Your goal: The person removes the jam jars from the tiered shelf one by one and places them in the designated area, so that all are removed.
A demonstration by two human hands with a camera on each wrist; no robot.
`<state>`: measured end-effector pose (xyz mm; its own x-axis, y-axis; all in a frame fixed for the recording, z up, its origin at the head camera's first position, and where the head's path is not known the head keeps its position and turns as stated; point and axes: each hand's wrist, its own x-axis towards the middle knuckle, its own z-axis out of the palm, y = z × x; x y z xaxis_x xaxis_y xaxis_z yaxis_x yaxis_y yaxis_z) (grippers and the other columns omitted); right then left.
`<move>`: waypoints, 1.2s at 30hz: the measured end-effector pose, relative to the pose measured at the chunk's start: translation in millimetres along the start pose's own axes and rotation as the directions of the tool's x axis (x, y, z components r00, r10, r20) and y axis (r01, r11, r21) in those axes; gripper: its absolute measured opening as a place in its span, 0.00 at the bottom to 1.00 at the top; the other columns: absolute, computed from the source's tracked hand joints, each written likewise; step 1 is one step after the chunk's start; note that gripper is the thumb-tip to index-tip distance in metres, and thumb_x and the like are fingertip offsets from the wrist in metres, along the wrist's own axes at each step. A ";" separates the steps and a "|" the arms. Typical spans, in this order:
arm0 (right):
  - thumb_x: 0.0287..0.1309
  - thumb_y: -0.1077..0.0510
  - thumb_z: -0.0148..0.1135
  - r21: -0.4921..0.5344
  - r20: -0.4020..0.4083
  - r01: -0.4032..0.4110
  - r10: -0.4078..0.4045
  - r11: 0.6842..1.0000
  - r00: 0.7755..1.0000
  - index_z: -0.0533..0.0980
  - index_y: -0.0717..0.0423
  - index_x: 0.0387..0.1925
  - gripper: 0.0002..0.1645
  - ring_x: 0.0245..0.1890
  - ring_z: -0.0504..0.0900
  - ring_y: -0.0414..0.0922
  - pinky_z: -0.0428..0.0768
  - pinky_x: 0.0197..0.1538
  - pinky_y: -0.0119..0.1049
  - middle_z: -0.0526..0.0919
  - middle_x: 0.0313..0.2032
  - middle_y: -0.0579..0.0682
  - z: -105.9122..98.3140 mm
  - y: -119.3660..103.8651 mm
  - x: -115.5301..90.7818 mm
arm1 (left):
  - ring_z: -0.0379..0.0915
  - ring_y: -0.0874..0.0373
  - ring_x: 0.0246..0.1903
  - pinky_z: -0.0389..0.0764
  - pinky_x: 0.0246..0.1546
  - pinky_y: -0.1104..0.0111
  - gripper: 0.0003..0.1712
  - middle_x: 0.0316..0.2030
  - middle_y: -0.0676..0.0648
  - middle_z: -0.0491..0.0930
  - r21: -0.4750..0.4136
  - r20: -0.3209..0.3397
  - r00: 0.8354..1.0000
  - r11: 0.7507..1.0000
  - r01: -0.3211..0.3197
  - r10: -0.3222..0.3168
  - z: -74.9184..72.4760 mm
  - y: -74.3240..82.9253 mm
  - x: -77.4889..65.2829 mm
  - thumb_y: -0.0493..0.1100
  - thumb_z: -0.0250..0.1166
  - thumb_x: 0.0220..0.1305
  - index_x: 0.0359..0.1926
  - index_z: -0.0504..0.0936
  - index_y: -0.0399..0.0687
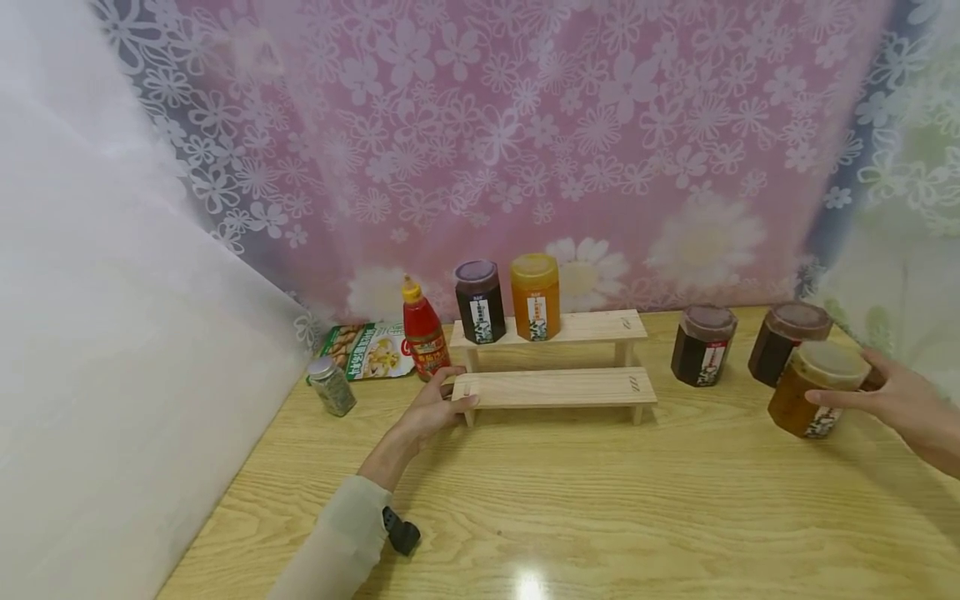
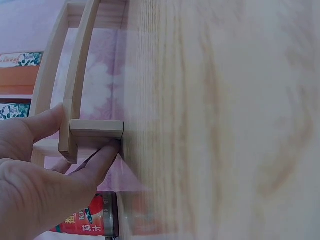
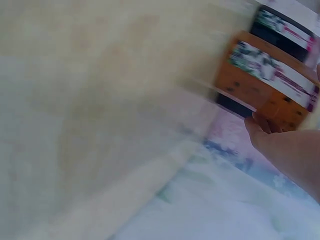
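Observation:
A two-step wooden rack (image 1: 555, 387) stands on the table. My left hand (image 1: 435, 404) grips the left end of its lower step. In the left wrist view, the thumb of that hand (image 2: 50, 185) lies against the board and the fingers reach behind the short leg (image 2: 97, 129). At the far right my right hand (image 1: 896, 400) holds an amber jar (image 1: 798, 404) with a pale yellow lid, slightly tilted. The right wrist view shows the jar (image 3: 240, 87) blurred, its label facing the camera; part of the hand is cut off.
On the upper step stand a dark jar (image 1: 480, 308) and an orange jar (image 1: 534, 292). A red sauce bottle (image 1: 424, 333), a green packet (image 1: 375, 354) and a small spice jar (image 1: 332, 387) are at left. Two dark jars (image 1: 701, 346) (image 1: 772, 350) stand at right, before a floral curtain (image 1: 525, 150).

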<state>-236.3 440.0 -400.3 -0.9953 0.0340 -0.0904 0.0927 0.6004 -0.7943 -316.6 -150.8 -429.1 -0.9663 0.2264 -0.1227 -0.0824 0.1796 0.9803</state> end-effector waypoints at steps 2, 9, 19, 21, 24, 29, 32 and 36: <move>0.76 0.43 0.59 0.041 -0.055 0.052 -0.050 0.998 0.997 0.22 0.55 0.80 0.63 0.73 0.31 0.81 0.42 0.64 0.83 0.24 0.78 0.73 -2.0 0.4 0.9 | 0.75 0.41 0.61 0.80 0.59 0.48 0.36 0.69 0.30 0.68 0.001 -0.003 1.000 1.000 0.001 -0.001 0.1 -0.9 0.3 0.38 0.67 0.72 0.76 0.62 0.44; 0.79 0.54 0.54 0.161 -0.219 0.308 -0.270 0.938 0.938 0.45 0.31 0.82 0.42 0.77 0.52 0.29 0.32 0.81 0.47 0.62 0.69 0.23 -12.8 24.2 26.4 | 0.75 0.41 0.61 0.80 0.58 0.48 0.38 0.69 0.30 0.66 0.003 0.009 1.000 1.000 0.007 -0.008 0.1 -1.0 2.2 0.39 0.67 0.73 0.76 0.60 0.43; 0.78 0.58 0.56 0.219 -0.150 0.326 -0.298 0.920 0.943 0.59 0.39 0.78 0.34 0.57 0.71 0.18 0.57 0.71 0.22 0.74 0.61 0.21 3.0 -67.2 11.7 | 0.75 0.42 0.60 0.81 0.57 0.50 0.37 0.69 0.30 0.66 0.012 0.006 1.000 1.000 0.011 -0.011 -0.8 2.5 0.2 0.38 0.67 0.72 0.76 0.61 0.44; 0.79 0.57 0.56 0.231 -0.100 0.315 -0.300 0.921 0.949 0.59 0.39 0.79 0.34 0.57 0.71 0.17 0.53 0.75 0.27 0.74 0.61 0.20 8.9 -79.0 13.6 | 0.75 0.42 0.60 0.82 0.56 0.50 0.37 0.69 0.30 0.67 0.011 0.008 1.000 1.000 0.013 -0.013 -1.1 1.4 0.5 0.38 0.67 0.72 0.76 0.61 0.43; 0.80 0.56 0.53 0.255 -0.008 0.308 -0.316 0.917 0.949 0.56 0.40 0.80 0.34 0.59 0.69 0.18 0.52 0.78 0.36 0.73 0.64 0.22 17.9 -91.1 20.5 | 0.75 0.43 0.59 0.82 0.55 0.51 0.38 0.69 0.30 0.67 0.012 0.010 1.000 1.000 0.013 -0.013 -1.4 0.7 1.5 0.38 0.67 0.72 0.76 0.60 0.42; 0.80 0.56 0.53 0.314 0.114 0.292 -0.341 0.904 0.933 0.53 0.44 0.81 0.36 0.61 0.69 0.20 0.44 0.75 0.69 0.71 0.67 0.27 36.1 -109.5 37.4 | 0.76 0.44 0.58 0.82 0.55 0.52 0.38 0.67 0.31 0.69 0.010 0.010 1.000 1.000 0.009 -0.010 -1.5 0.6 2.2 0.37 0.67 0.72 0.76 0.60 0.42; 0.80 0.55 0.54 0.292 0.142 0.312 -0.364 0.904 0.921 0.52 0.46 0.82 0.38 0.63 0.70 0.25 0.52 0.72 0.70 0.70 0.69 0.33 47.1 -122.4 45.2 | 0.75 0.43 0.59 0.82 0.56 0.50 0.38 0.67 0.31 0.69 0.008 0.009 1.000 1.000 0.007 -0.007 -1.5 0.0 2.6 0.38 0.67 0.72 0.76 0.60 0.41; 0.80 0.53 0.54 0.292 0.167 0.322 -0.380 0.900 0.910 0.51 0.46 0.83 0.39 0.74 0.65 0.43 0.59 0.72 0.64 0.66 0.74 0.43 60.4 -137.3 51.5 | 0.75 0.43 0.60 0.82 0.57 0.51 0.37 0.68 0.31 0.68 0.000 0.008 1.000 1.000 0.010 -0.010 -1.1 -0.2 1.5 0.38 0.67 0.72 0.76 0.61 0.43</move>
<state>-298.7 311.1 -332.2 -0.9361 -0.3310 0.1192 -0.2296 0.3181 -0.9198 -318.3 -151.5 -429.3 -0.9635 0.2319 -0.1335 -0.0919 0.1819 0.9790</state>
